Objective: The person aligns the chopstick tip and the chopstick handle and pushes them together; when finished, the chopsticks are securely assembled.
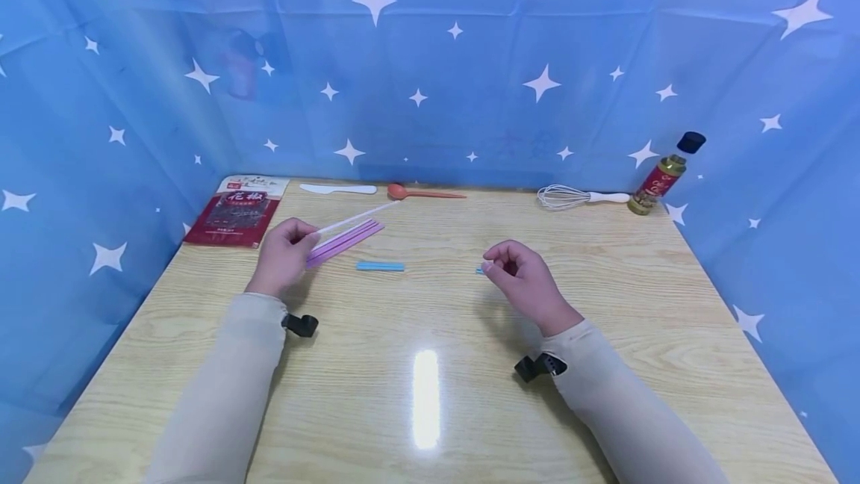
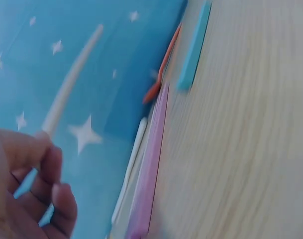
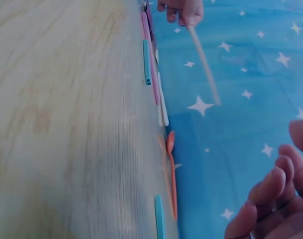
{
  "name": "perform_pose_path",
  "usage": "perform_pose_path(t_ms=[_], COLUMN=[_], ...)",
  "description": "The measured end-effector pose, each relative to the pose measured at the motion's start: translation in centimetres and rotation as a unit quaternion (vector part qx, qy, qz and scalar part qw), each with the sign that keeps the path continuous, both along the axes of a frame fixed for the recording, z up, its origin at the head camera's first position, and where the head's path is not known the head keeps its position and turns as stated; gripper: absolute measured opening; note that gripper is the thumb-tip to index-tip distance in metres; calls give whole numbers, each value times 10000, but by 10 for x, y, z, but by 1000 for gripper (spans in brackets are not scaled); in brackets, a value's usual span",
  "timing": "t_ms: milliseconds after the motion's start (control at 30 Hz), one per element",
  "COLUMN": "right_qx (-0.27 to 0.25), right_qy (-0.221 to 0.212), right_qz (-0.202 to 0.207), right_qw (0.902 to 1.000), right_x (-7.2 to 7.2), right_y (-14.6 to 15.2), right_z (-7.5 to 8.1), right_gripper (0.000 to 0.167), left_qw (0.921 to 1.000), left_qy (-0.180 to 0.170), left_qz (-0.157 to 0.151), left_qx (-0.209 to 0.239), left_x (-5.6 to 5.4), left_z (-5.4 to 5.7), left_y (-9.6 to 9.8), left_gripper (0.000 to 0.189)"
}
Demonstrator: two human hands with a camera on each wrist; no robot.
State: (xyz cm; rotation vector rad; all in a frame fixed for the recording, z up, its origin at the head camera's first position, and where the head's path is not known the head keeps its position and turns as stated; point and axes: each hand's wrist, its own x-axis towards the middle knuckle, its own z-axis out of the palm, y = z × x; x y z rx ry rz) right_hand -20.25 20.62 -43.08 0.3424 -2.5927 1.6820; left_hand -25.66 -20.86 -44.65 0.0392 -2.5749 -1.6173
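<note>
My left hand [image 1: 281, 256] pinches one end of a slim, pale chopstick [image 1: 359, 216] between thumb and fingers. Its other end points right and away, and in the left wrist view the chopstick [image 2: 74, 77] is raised above the table. Under it lies a bundle of pink-purple sticks [image 1: 346, 242], side by side by the left fingers. My right hand [image 1: 527, 282] is over the table with fingers loosely bent and nothing between them; its fingers [image 3: 268, 189] show at the right wrist view's lower right. A small blue piece [image 1: 479, 270] peeks out at its fingertips, mostly hidden.
Short blue sticks [image 1: 380, 266] lie between the hands. Along the back are a red spice packet [image 1: 235, 215], a white knife [image 1: 338, 189], an orange spoon [image 1: 430, 194] and a whisk [image 1: 581, 197]. An oil bottle [image 1: 661, 181] stands back right, before a blue starry curtain [image 1: 470, 95].
</note>
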Motion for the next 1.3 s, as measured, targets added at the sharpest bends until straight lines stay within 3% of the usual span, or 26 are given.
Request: perform_pose_path(t_ms=[100, 200, 533, 800, 1100, 1200, 1300], right_qx=[-3, 1, -28, 384, 580, 625, 683], right_qy=[-15, -27, -151, -580, -622, -598, -575], right_qz=[2, -10, 67, 10, -78, -105, -135], right_qw=[10000, 10000, 9999, 9976, 9963, 9962, 9959], right_x=[1, 1, 0, -8, -15, -16, -16], right_y=[0, -1, 0, 10, 16, 17, 17], right_z=[0, 0, -2, -8, -15, -16, -15], right_gripper=[18, 14, 16, 23, 21, 19, 18], left_qw=[9986, 9964, 9826, 9783, 9724, 9726, 9769], left_qy=[-332, -575, -1129, -1345, -1600, -1603, -1357], left_qz=[394, 601, 1379, 1053, 814, 717, 561], left_qx=[-94, -174, -528, -1174, -1490, -1526, -1551], left_x=[-2, -3, -2, -1, -5, -6, -5], left_z=[-2, -4, -7, -9, -13, -14, -12], left_y=[-13, -20, -24, -24, -26, -27, -25], left_gripper=[23, 25, 30, 29, 28, 29, 30])
